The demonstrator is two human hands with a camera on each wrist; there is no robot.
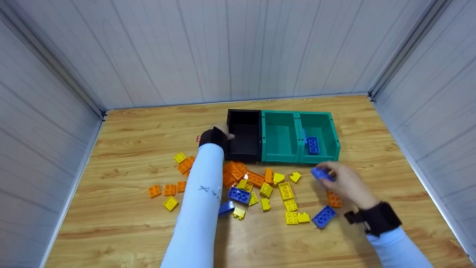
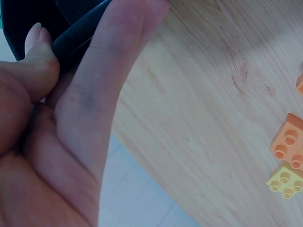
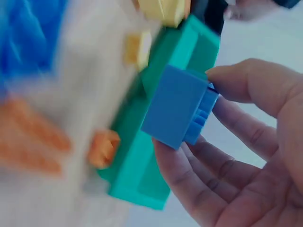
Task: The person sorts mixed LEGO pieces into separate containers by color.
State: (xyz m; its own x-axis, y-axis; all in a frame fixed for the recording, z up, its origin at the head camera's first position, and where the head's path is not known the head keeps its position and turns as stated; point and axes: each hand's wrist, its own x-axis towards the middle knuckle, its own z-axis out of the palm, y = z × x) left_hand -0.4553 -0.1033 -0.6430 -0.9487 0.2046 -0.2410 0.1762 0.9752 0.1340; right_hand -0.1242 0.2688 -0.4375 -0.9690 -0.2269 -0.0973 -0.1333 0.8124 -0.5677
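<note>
My left hand (image 1: 223, 130) grips the left wall of the black bin (image 1: 246, 139), its thumb over the rim on the inner side and the fingers along the outside, as the left wrist view shows. Between the thumb and fingers of my right hand (image 1: 351, 185) is a blue toy brick (image 3: 175, 108), held in front of the right green bin (image 1: 324, 128). Blue bricks (image 1: 313, 145) lie inside that bin. Below the right hand on the table are an orange brick (image 1: 334, 199) and another blue brick (image 1: 324, 216).
The middle green bin (image 1: 280, 137) stands between the other two. Several yellow bricks (image 1: 286, 191) and orange bricks (image 1: 256, 179) lie scattered before the bins, with a blue brick (image 1: 239, 195) among them. The left forearm covers part of the pile. Pale panel walls (image 1: 245, 52) enclose the table (image 1: 122, 167).
</note>
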